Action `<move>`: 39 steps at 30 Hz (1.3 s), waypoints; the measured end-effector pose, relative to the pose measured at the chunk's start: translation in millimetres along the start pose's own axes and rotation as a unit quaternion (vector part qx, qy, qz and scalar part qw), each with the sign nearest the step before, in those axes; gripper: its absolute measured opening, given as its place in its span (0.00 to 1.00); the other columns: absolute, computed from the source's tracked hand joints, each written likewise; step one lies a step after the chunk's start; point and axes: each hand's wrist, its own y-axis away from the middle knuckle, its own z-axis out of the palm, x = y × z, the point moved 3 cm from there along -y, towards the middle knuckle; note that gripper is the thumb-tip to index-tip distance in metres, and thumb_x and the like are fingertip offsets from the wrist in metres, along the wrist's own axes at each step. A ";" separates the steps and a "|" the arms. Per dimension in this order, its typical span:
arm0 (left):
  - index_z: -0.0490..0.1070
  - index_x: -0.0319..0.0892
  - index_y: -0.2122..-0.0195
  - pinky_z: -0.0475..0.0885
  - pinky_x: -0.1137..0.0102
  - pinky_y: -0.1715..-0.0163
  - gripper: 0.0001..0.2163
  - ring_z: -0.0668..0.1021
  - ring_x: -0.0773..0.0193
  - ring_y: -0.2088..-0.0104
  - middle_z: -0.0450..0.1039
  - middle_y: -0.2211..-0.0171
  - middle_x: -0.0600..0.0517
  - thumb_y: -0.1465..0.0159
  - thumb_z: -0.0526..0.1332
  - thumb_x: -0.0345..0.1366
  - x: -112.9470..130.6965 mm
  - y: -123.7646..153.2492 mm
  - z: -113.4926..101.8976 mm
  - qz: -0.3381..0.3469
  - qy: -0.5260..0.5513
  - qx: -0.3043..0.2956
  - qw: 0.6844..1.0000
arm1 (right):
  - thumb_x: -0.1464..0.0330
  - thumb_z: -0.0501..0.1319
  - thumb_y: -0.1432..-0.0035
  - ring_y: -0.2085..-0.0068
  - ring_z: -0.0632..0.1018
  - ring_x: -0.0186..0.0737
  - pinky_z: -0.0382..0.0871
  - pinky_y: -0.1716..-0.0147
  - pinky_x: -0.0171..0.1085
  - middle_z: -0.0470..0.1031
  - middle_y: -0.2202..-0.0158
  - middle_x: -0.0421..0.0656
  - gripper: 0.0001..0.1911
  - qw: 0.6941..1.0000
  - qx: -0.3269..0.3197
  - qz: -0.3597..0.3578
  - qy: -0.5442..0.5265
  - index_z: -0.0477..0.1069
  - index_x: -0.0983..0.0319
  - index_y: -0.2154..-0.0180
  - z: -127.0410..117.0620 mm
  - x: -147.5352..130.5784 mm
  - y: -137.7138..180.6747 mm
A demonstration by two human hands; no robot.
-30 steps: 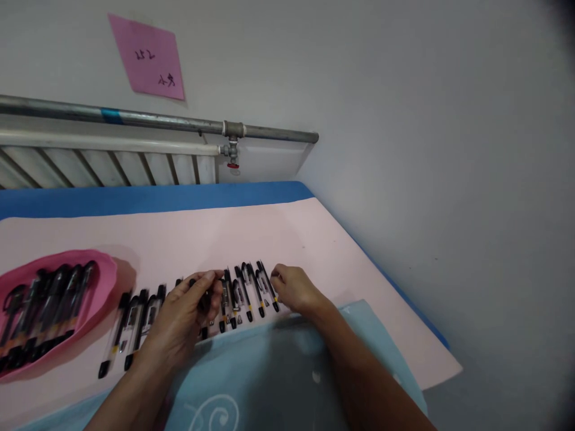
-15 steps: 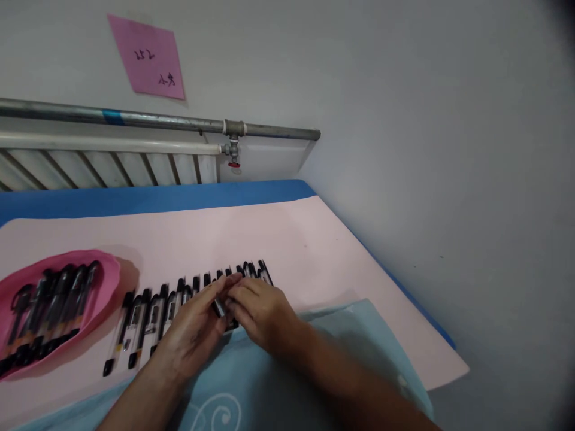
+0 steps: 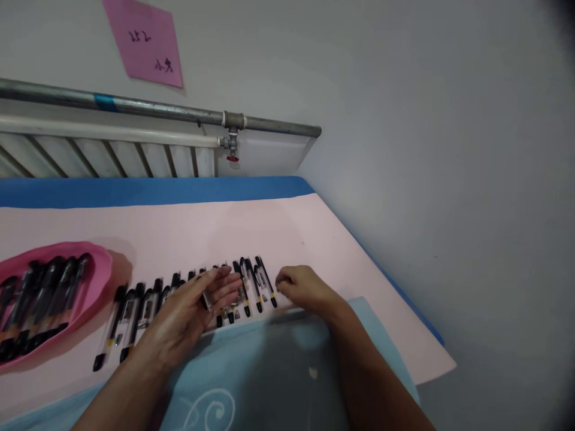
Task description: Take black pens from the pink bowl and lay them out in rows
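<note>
A row of pens (image 3: 129, 323) with black ends and clear barrels lies on the pink sheet, with small pieces among them. My left hand (image 3: 188, 314) is over the middle of the row, palm turned up and inward, fingers stretched out. A small shiny tube-like piece (image 3: 206, 301) rests between its thumb and palm; its kind is unclear. My right hand (image 3: 305, 290) is just right of the row's last pen (image 3: 266, 281), fingers curled in. Whatever they may hold is hidden.
At the left, a pink tray (image 3: 105, 272) contains several black-capped pens. The pink sheet (image 3: 287, 230) covers a blue-edged table (image 3: 179, 191) against the wall. Light-blue cloth (image 3: 269, 371) lies along the near edge. A radiator (image 3: 90, 158) and a pipe (image 3: 278, 127) run behind.
My right hand has left my left hand and moved right, past the end of the row. My left hand has opened its fingers and shifted slightly left. The view has tilted a little.
</note>
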 end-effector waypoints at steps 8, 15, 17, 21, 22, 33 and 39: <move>0.72 0.30 0.62 0.75 0.60 0.59 0.09 0.77 0.50 0.57 0.73 0.57 0.33 0.40 0.56 0.30 -6.0 -1.0 -1.1 0.005 -0.018 -0.002 1.000 | 0.75 0.52 0.52 0.74 0.69 0.33 0.55 0.76 0.30 0.74 0.74 0.43 0.11 0.998 -0.027 -0.003 0.054 0.74 0.65 0.71 7.9 2.5 -1.0; 0.72 0.29 0.61 0.75 0.61 0.60 0.10 0.77 0.50 0.58 0.73 0.57 0.32 0.41 0.57 0.30 -4.8 -3.1 -2.8 0.007 -0.018 0.006 1.000 | 0.74 0.53 0.53 0.75 0.68 0.32 0.53 0.76 0.30 0.73 0.75 0.42 0.09 0.997 -0.044 0.009 0.057 0.72 0.64 0.73 3.6 -0.3 1.8; 0.72 0.29 0.61 0.75 0.61 0.60 0.10 0.77 0.50 0.58 0.73 0.57 0.32 0.41 0.57 0.30 -4.7 -2.6 -2.6 0.006 -0.022 0.007 1.000 | 0.74 0.53 0.53 0.75 0.68 0.32 0.53 0.77 0.30 0.73 0.75 0.42 0.09 0.997 -0.048 0.007 0.060 0.72 0.64 0.74 3.3 0.6 2.3; 0.72 0.29 0.61 0.75 0.62 0.59 0.10 0.77 0.51 0.58 0.73 0.57 0.33 0.41 0.58 0.30 -4.2 -1.0 -2.0 0.007 -0.026 0.009 1.000 | 0.74 0.54 0.55 0.74 0.69 0.32 0.53 0.76 0.30 0.74 0.74 0.43 0.08 0.996 -0.064 0.003 0.067 0.72 0.64 0.74 3.4 2.1 3.9; 0.72 0.30 0.62 0.74 0.62 0.59 0.10 0.77 0.52 0.58 0.74 0.58 0.33 0.41 0.58 0.31 -4.1 -0.7 -2.0 0.007 -0.026 0.010 1.000 | 0.74 0.55 0.56 0.74 0.69 0.33 0.54 0.76 0.30 0.74 0.74 0.42 0.08 0.995 -0.066 0.006 0.070 0.72 0.64 0.73 3.4 2.5 4.3; 0.73 0.32 0.63 0.74 0.62 0.59 0.09 0.78 0.54 0.60 0.75 0.60 0.36 0.40 0.57 0.31 -5.2 -2.1 -3.4 0.013 -0.036 0.016 0.999 | 0.74 0.54 0.54 0.76 0.68 0.33 0.52 0.76 0.32 0.73 0.77 0.43 0.09 0.993 -0.060 0.014 0.099 0.72 0.64 0.76 3.3 -3.1 5.1; 0.73 0.32 0.62 0.74 0.59 0.59 0.09 0.78 0.53 0.60 0.75 0.60 0.35 0.40 0.57 0.32 -5.3 -2.4 -3.2 0.007 -0.042 -0.007 0.999 | 0.74 0.52 0.53 0.76 0.67 0.32 0.54 0.75 0.31 0.73 0.76 0.43 0.10 0.996 -0.051 -0.015 0.072 0.72 0.65 0.75 0.9 -4.2 4.7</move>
